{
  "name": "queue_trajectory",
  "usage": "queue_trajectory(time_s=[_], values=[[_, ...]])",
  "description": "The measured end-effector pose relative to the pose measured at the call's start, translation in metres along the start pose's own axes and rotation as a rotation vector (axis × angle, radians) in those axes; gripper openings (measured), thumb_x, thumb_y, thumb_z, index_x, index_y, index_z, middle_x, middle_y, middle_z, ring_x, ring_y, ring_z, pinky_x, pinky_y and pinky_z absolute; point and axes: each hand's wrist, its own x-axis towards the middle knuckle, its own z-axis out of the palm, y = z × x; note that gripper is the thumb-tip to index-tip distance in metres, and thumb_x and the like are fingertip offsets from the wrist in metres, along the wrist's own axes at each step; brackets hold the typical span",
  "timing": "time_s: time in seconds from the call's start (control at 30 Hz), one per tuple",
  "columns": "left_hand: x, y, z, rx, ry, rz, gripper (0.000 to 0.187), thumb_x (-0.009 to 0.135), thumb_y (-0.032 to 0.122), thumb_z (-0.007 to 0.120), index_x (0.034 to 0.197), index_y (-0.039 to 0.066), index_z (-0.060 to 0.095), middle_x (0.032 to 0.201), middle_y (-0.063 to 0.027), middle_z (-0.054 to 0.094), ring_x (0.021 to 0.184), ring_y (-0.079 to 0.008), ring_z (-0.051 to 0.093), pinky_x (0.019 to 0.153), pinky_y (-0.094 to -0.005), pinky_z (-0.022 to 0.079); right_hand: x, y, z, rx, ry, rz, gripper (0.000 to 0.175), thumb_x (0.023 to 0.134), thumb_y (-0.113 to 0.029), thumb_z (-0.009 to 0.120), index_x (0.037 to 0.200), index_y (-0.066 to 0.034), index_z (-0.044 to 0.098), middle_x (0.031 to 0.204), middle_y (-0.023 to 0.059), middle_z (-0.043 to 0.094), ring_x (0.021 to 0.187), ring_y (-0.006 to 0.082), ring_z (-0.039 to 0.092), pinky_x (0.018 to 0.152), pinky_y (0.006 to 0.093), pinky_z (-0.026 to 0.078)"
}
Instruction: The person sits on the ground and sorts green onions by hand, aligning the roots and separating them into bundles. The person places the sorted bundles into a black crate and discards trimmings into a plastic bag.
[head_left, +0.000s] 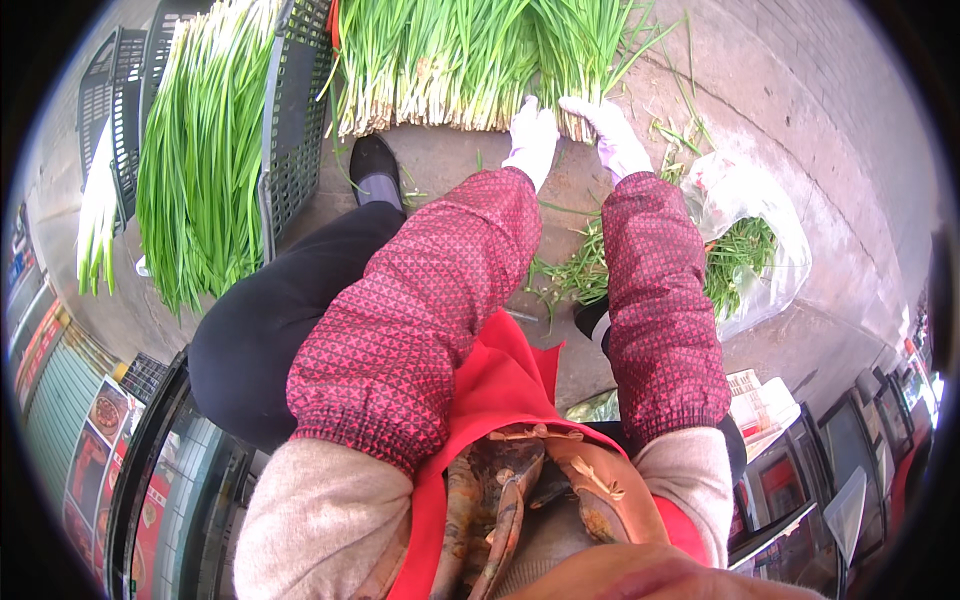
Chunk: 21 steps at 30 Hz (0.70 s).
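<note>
A broad row of green leafy stalks, like garlic chives (450, 67), lies on the pavement before me, pale root ends towards me. My left hand (534, 139), in a whitish glove, is at these root ends, its fingertips beside the right-hand bunch (574, 67). On that bunch's other side, my right hand (609, 135), gloved alike, has its fingers bent at the stalk bases. The two hands are a little apart, with the root ends partly between them. Whether either hand grips stalks cannot be told. Loose trimmings (589, 262) lie below my right hand, partly hidden by my sleeve.
Dark plastic crates (289, 127) stand at the left; long green stalks (206, 165) hang over one's edge. A clear plastic bag (780, 277) with green scraps lies at the right. My shoe (373, 161) is close to the stalk row. Stacked papers (754, 409) and glass-fronted cases (787, 480) are at the lower right.
</note>
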Motion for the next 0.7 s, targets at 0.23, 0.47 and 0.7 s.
queue_trajectory(time_s=[0.23,0.47,0.7], values=[[0.003,0.011,-0.001,-0.272,-0.210,-0.185,0.034,0.096,0.025,0.057,0.122,0.004,0.059,0.097,-0.0050,0.061,0.070,-0.0140,0.060,0.060,-0.0284,0.053,-0.009,-0.008,0.009,0.098,-0.098,-0.017,0.030,0.082,-0.022,0.075,0.106,-0.0042,0.069,0.090,0.0029,0.069,0.080,0.0118,0.063,0.073,0.0266,0.049],[0.026,0.012,-0.004,0.435,-0.359,0.177,0.029,0.090,0.016,0.060,0.115,0.004,0.066,0.083,0.0008,0.065,0.069,-0.0133,0.060,0.060,-0.0299,0.051,-0.005,-0.015,-0.009,0.131,-0.117,0.109,0.028,0.083,-0.018,0.074,0.104,-0.0004,0.068,0.093,0.0070,0.071,0.086,0.0160,0.067,0.080,0.0276,0.053],[0.041,0.040,-0.035,-0.106,-0.252,0.115,0.038,0.090,0.023,0.059,0.123,0.006,0.062,0.117,-0.0069,0.063,0.105,-0.0177,0.059,0.091,-0.0324,0.048,-0.008,-0.028,-0.028,0.143,-0.053,0.135,0.027,0.080,-0.012,0.074,0.103,0.0004,0.066,0.092,0.0107,0.071,0.076,0.0184,0.068,0.072,0.0299,0.056]])
